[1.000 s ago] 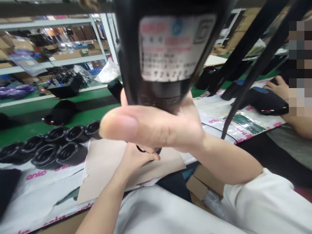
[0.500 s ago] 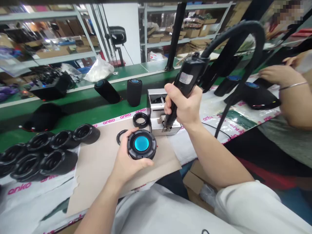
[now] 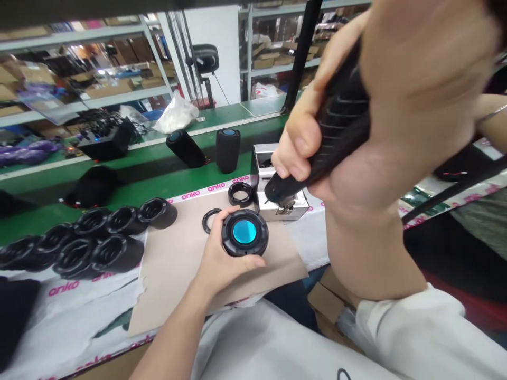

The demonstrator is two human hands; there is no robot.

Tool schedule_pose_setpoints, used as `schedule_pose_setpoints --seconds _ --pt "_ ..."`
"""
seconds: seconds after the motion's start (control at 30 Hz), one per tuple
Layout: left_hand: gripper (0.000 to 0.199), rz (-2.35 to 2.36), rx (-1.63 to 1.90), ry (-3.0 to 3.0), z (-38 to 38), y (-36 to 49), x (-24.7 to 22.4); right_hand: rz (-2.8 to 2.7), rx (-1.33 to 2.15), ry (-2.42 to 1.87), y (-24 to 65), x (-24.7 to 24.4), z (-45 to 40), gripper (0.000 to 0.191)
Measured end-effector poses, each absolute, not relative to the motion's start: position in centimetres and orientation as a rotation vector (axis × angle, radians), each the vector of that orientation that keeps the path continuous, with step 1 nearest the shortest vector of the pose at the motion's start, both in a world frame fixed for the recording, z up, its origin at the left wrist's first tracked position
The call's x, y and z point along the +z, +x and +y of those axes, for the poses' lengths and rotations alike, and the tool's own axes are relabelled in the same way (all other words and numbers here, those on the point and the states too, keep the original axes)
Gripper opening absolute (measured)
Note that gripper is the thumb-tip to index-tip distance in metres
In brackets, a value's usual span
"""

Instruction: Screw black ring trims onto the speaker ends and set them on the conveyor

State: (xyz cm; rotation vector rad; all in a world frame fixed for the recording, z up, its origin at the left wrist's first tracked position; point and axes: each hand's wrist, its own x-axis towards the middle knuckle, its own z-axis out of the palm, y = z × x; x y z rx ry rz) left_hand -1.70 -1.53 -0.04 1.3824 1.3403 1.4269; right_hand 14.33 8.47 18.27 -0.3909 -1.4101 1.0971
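My left hand (image 3: 222, 258) is wrapped around a round black speaker (image 3: 261, 235) with a shiny blue centre, holding it face up over a cardboard sheet (image 3: 170, 279). In my right hand (image 3: 380, 137) is a black electric screwdriver (image 3: 336, 132), gripped close to the camera. Its tip points down and left, beside the front of a metal screw feeder (image 3: 277, 214) and up and right of the speaker. A thin black ring (image 3: 206, 220) lies by my left fingers, and a thicker black ring (image 3: 240, 195) sits against the feeder.
Several black cylindrical housings (image 3: 119, 253) stand at the left. Two fabric-covered speakers (image 3: 228, 150) are on the green bench (image 3: 158, 174) behind. A white plastic bag (image 3: 176, 113) lies farther back. At the right edge a co-worker's arm (image 3: 493, 113) shows.
My right hand has lifted and tilted the electric screwdriver, bringing it nearer the camera with its tip turned leftward. My left hand still holds the speaker; the whole view has shifted slightly.
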Motion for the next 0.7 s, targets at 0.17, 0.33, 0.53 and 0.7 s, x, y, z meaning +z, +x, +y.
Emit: schedule_pose_setpoints --seconds 0.17,0.33,0.53,0.7 --pt "0.098 1.324 1.420 1.344 -1.5 -1.4 0.2 -1.323 0.939 -0.435 15.1 13.6 10.9 0.044" --pt "0.097 1.348 1.450 1.343 -1.3 -1.4 0.5 -1.289 0.879 -0.549 15.8 9.2 13.0 0.049" --pt "0.099 1.360 1.454 1.372 -1.4 -1.5 0.4 -1.313 0.999 -0.559 16.2 8.3 13.1 0.041" --pt "0.099 1.355 1.449 1.379 -1.4 -1.5 0.3 -1.232 1.135 -0.502 16.7 12.0 10.4 0.036"
